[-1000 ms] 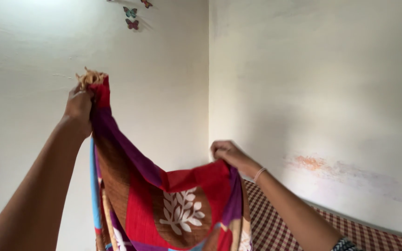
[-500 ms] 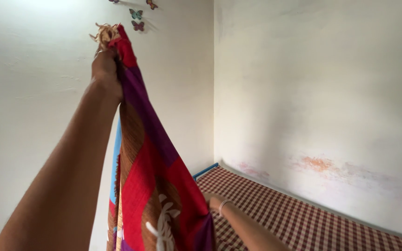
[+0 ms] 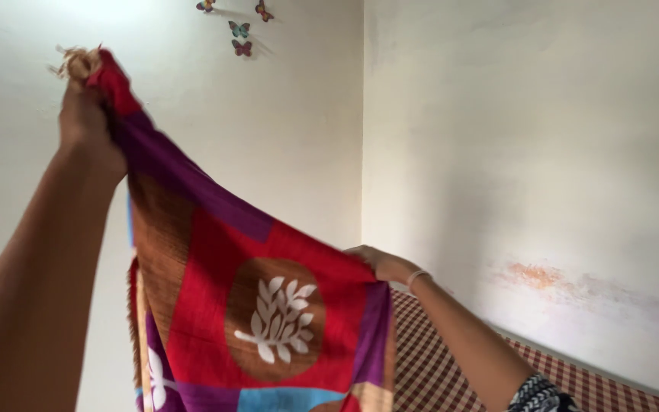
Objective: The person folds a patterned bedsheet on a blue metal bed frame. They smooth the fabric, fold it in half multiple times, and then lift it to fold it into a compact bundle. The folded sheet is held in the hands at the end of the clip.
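Our left hand (image 3: 85,114) is fisted on the fringed corner of the cloth (image 3: 261,305), raised high. The cloth hangs spread, its lower part cut off by the frame and hiding much of the bed (image 3: 451,374). Right of the cloth, our right hand (image 3: 379,263) pinches its upper edge, near the wall corner.
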